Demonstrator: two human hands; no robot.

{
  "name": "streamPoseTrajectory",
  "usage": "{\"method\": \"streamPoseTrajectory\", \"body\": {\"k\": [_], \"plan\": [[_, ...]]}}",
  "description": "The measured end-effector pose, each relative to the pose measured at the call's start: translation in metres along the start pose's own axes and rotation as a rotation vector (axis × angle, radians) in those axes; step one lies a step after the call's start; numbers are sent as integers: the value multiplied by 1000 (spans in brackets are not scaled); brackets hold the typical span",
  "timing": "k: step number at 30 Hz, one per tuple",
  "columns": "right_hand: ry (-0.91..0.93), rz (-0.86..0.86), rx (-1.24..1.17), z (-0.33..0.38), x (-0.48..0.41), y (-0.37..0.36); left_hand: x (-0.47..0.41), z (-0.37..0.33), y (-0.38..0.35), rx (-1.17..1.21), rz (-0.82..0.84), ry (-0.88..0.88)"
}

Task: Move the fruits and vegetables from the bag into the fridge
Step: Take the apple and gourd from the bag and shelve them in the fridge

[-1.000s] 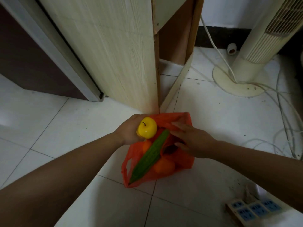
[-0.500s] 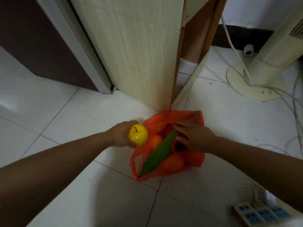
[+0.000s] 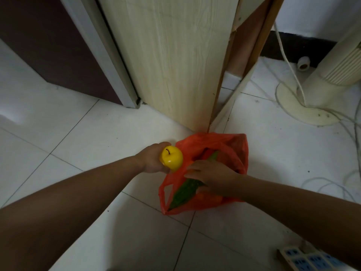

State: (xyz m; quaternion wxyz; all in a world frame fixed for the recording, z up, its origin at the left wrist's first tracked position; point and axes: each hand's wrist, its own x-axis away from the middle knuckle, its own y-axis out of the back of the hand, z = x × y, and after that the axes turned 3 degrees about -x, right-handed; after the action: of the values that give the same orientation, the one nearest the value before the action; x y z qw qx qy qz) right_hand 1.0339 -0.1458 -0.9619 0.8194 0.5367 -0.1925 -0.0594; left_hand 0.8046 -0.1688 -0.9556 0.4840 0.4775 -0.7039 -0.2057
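Beside the open mouth of the bag, the fingers (image 3: 163, 144) of the left hand (image 3: 151, 161) were curled round a yellow apple (image 3: 172, 158). It was held clear of the bag's left rim with its dark stem turned up toward the camera. Only one fingertip showed over the top of the fruit; the rest were hidden behind it.

Inside the bag, the fingers (image 3: 192, 166) of the right hand (image 3: 214, 177) lay bent across the middle of a long green vegetable (image 3: 185, 194), touching it. The thumb was hidden under the palm, so it could not be told whether the hand had closed on the vegetable or only rested there. The vegetable lay slantwise, one end near the lower corner of the bag and the other poking out beyond the knuckles. Whatever else lay inside was covered by the hand or lost in the bag's own colour.

The red-orange plastic bag (image 3: 239, 151) sat slumped on the white tiled floor (image 3: 97, 133), just in front of the corner of a pale wooden panel (image 3: 175, 65). Left of the panel stood a grey frame (image 3: 101, 55) and a dark surface cut off by the picture's edge. To the right, the round base of a fan (image 3: 304, 112) showed with its cords (image 3: 289, 65), the upper part out of view. A power strip (image 3: 304, 261) was cut off at the bottom edge.
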Motion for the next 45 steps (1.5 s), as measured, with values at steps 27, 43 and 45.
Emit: {"method": "streamPoseTrajectory", "body": {"k": [27,43,45], "plan": [[-221,-187,-88,-32,15,42,55,5,44,276,-124,121],[-233,-184,-108,-32,12,43,73,-29,7,734,-234,299],[-236,-186,-112,-31,12,43,73,-31,5,740,-232,288]]}}
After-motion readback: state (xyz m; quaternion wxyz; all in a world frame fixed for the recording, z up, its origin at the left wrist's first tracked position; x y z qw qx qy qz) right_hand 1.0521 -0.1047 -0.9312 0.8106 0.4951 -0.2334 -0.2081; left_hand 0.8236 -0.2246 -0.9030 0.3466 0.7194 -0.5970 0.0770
